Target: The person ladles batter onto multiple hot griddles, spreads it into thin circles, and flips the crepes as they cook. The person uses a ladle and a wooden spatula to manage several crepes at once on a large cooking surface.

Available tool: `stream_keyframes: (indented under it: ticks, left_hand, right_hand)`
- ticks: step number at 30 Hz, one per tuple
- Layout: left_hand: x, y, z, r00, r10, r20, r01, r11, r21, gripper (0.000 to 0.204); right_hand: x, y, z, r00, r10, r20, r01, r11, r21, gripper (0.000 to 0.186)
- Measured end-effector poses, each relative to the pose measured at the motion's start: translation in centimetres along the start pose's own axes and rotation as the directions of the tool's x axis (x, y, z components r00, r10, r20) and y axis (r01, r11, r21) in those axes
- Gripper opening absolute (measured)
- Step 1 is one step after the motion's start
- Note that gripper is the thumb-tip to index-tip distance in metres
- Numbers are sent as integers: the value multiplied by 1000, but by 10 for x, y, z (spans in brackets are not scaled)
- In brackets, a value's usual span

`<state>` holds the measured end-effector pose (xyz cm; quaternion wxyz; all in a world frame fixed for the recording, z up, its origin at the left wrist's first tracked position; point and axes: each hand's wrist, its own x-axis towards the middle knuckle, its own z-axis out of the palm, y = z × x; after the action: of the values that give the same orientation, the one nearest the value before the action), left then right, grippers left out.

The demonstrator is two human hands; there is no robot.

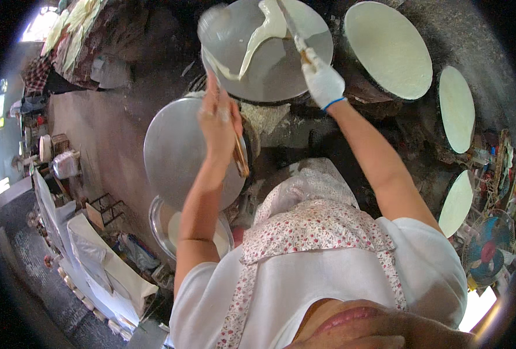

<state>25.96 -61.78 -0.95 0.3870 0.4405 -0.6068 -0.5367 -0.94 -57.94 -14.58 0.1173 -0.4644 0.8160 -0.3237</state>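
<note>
left hand [218,119]: bare, fingers closed narrow round a thin wooden stick [240,156] that runs down past my wrist; its upper end is hidden behind my fingers, up by the lifted edge of the sheet.
right hand [323,82]: white glove, fingers wrapped tight on the handle of a long flat blade [288,20] that points up and away over the pan.
sheet [265,36]: pale, thin and floppy, one part already peeled up and folded over itself, hanging across the middle of the round grey steaming pan [281,70]; its far end sits under the blade.
how far along: i'd say mid-lift. the near edge is free, the top end looks still stuck to the pan, so the peel is not finished.
already spread: three more pale rounds on the right, a big one [388,49], a smaller one [456,109] and one lower down [456,203], each lying flat on its own dark mount and untouched.
by my left arm: a large grey metal lid [173,151] just below the pan, and under my elbow a metal bowl [163,224] holding white batter.
packages and labels: far right rim, a crowded shelf of small colourful items, too blurred to tell; beside it a blue fan [486,250]. i can make out no signs.
</note>
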Motion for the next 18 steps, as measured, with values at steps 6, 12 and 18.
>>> stream_keyframes:
  ticks: [6,12,18]
  left_hand:
    - [72,163,-42,879,469,-82,-460,881,108,26]
    - [71,91,-52,983,180,-17,-174,967,184,25]
    - [-2,-4,-30,963,-268,-27,268,963,-6,51]
  right_hand:
    - [-13,2,-33,998,-21,53,22,999,-31,50]
    - [6,-26,-23,990,-31,135,32,999,-7,53]
    - [7,-21,-2,985,82,152,-60,988,-142,54]
